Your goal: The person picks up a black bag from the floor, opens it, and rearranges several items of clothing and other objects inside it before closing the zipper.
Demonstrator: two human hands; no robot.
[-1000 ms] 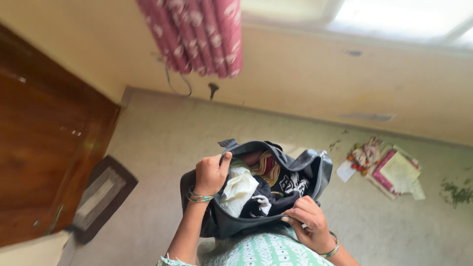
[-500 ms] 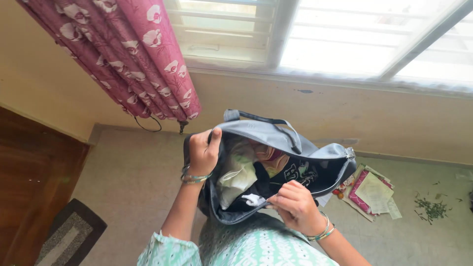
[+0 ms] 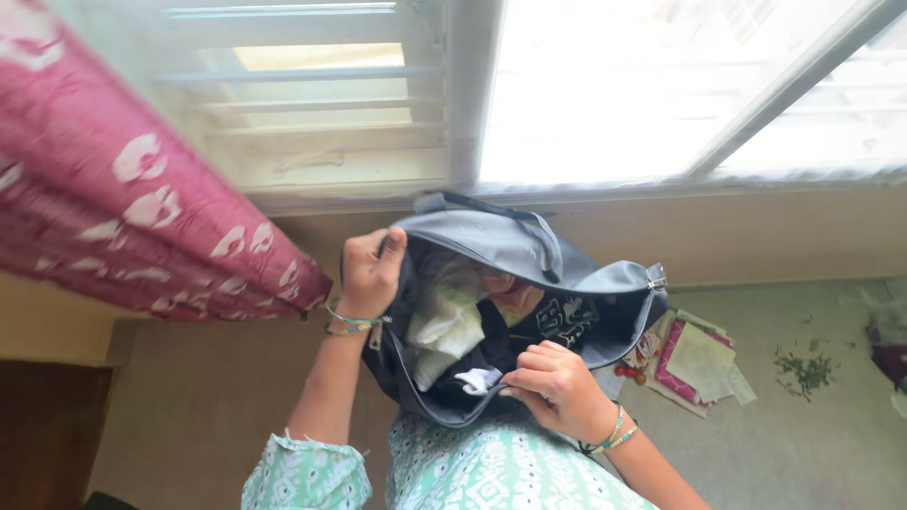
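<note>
Since a second ago the view has been tilting upward, so the window [image 3: 605,85] is now filling the top and the bag [image 3: 515,260] is sitting higher, right in front of it. Left of the bag, the pink flowered curtain [image 3: 123,227] is hanging across the wall. The grey bag is being held up, mouth gaping, above the person's green patterned top [image 3: 491,472]; clothes are bulging inside, a pale garment [image 3: 444,321] against a black printed one [image 3: 557,316]. The left hand [image 3: 370,274] is gripping the bag's left rim with fingers curled shut around it, while the right hand [image 3: 553,389] is pinching the bag's near edge by the zip. Right of the bag, papers [image 3: 697,364] are lying on the floor. With the bag tipping toward the person, the loose clothes could be sliding out if either grip slackens.
</note>
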